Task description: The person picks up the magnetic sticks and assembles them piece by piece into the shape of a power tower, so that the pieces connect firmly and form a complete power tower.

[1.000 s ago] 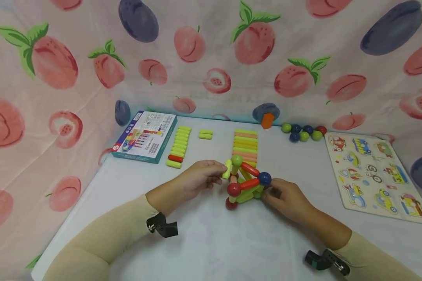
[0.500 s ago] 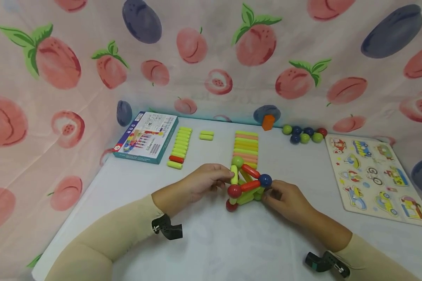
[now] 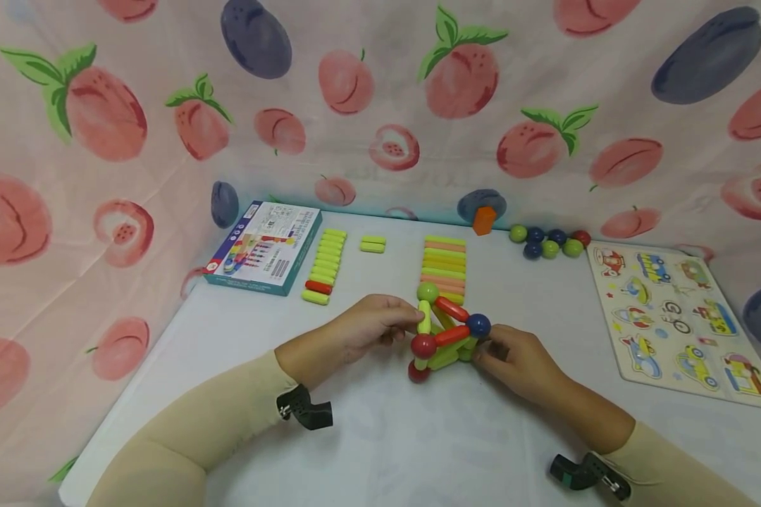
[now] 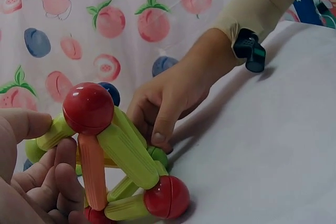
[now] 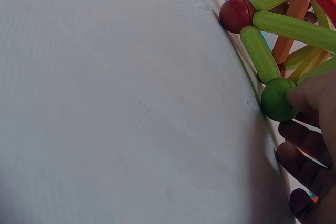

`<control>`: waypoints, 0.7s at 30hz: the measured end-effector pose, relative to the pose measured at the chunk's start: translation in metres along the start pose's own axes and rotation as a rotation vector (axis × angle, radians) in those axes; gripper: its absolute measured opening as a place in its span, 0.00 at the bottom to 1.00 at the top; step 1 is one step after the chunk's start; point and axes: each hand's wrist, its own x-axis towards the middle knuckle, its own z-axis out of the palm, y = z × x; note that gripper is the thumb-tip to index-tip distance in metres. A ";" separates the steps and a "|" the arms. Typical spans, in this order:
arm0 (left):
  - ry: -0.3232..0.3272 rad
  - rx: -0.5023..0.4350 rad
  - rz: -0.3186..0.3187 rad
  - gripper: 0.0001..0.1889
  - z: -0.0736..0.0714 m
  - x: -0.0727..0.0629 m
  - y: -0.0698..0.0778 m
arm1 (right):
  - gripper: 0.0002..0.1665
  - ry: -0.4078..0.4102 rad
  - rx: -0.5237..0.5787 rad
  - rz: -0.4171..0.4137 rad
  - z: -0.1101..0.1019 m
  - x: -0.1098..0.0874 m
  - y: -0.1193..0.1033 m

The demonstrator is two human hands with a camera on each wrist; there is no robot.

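Note:
In the head view a frame of toy rods and balls (image 3: 452,335) stands on the table, with red, green and blue balls at its corners. My left hand (image 3: 370,324) pinches a yellow-green rod (image 3: 424,318) at its upper left, between a green ball (image 3: 428,292) and a red ball (image 3: 423,346). The left wrist view shows this rod (image 4: 55,132) between thumb and fingers, its end at the red ball (image 4: 88,107). At the lower right corner my right hand (image 3: 520,362) holds a green ball (image 5: 278,99), thumb on its side and fingers partly hidden.
Behind the frame lies a row of long rods (image 3: 444,262). Short rods (image 3: 325,264) and a flat box (image 3: 263,246) lie at the left. Several loose balls (image 3: 549,248), an orange block (image 3: 484,220) and a picture puzzle board (image 3: 685,324) are at the back and right.
My left hand has moved right, bringing the yellow-green rod from beside the frame into line between the upper green and red balls. The right hand stays at its corner.

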 end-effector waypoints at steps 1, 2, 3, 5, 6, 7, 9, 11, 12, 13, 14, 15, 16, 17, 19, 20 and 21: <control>-0.001 0.005 0.005 0.14 0.000 0.000 0.000 | 0.17 0.000 0.001 0.001 0.000 0.000 0.000; -0.001 0.009 0.007 0.14 0.000 0.001 0.000 | 0.17 0.000 0.000 0.002 0.000 0.000 0.000; -0.001 0.013 0.008 0.14 -0.001 0.001 0.000 | 0.17 0.001 0.002 0.003 0.000 0.000 0.000; 0.005 0.017 0.008 0.15 -0.001 0.002 0.000 | 0.17 -0.001 0.007 0.001 0.000 0.000 0.000; 0.014 0.014 0.007 0.15 -0.002 0.003 -0.001 | 0.17 -0.003 0.008 -0.001 -0.001 0.000 0.000; 0.028 0.013 0.010 0.16 -0.003 0.005 -0.002 | 0.17 -0.002 0.004 -0.001 -0.001 -0.001 0.000; 0.064 0.029 0.034 0.16 -0.005 0.010 -0.004 | 0.18 0.011 -0.008 0.005 -0.002 -0.002 -0.001; 0.086 0.070 0.084 0.15 -0.007 0.017 -0.007 | 0.19 0.035 -0.028 0.016 -0.003 -0.005 -0.001; 0.087 0.104 0.117 0.15 -0.008 0.021 -0.009 | 0.19 0.047 -0.045 0.025 -0.003 -0.006 -0.002; 0.082 0.155 0.156 0.16 -0.009 0.026 -0.011 | 0.19 0.059 -0.063 0.029 -0.003 -0.006 -0.003; 0.068 0.208 0.192 0.17 -0.010 0.029 -0.013 | 0.19 0.067 -0.079 0.031 -0.003 -0.006 -0.004; 0.049 0.257 0.221 0.18 -0.010 0.033 -0.016 | 0.19 0.072 -0.095 0.031 -0.002 -0.006 -0.005; 0.031 0.302 0.241 0.19 -0.010 0.036 -0.018 | 0.18 0.071 -0.107 0.028 -0.002 -0.005 -0.006; 0.016 0.343 0.258 0.19 -0.011 0.038 -0.020 | 0.18 0.067 -0.119 0.024 -0.001 -0.004 -0.007; 0.008 0.411 0.274 0.17 -0.011 0.039 -0.024 | 0.18 0.059 -0.129 0.023 0.000 -0.001 -0.009; 0.010 0.427 0.277 0.16 -0.011 0.038 -0.025 | 0.18 0.055 -0.124 0.030 0.001 0.001 -0.009; 0.015 0.439 0.280 0.15 -0.011 0.037 -0.027 | 0.16 0.052 -0.119 0.040 0.000 0.002 -0.009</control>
